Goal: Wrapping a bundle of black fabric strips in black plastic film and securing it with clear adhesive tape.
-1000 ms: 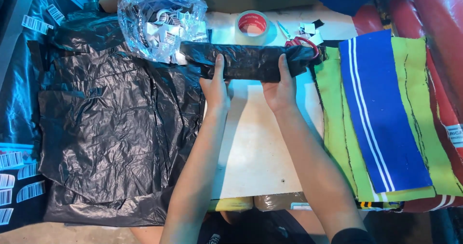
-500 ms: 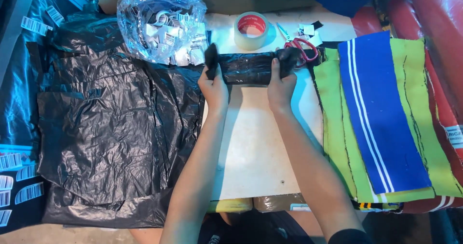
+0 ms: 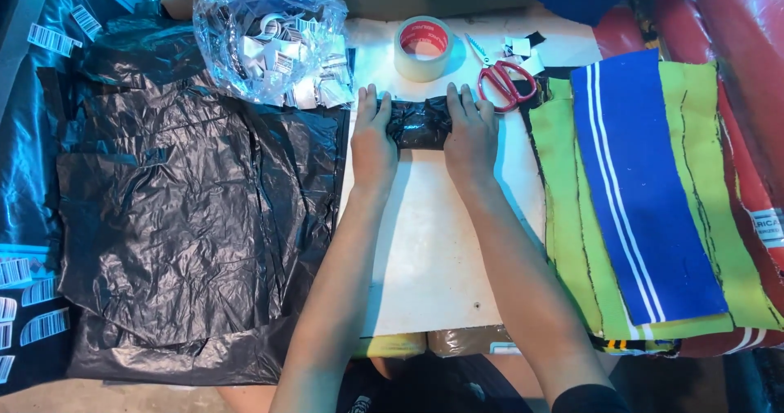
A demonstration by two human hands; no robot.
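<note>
Both forearms reach up over the white worktop (image 3: 425, 242). The left hand (image 3: 373, 139) and right hand (image 3: 469, 135) lie flat on the two ends of a small black plastic-wrapped bundle (image 3: 419, 123), fingers straight and close together, pressing rather than gripping. Just beyond the bundle stand a tape roll (image 3: 423, 47) and red-handled scissors (image 3: 502, 78).

A small crinkled black plastic bundle (image 3: 418, 123) lies folded on the white table (image 3: 425, 250).
</note>
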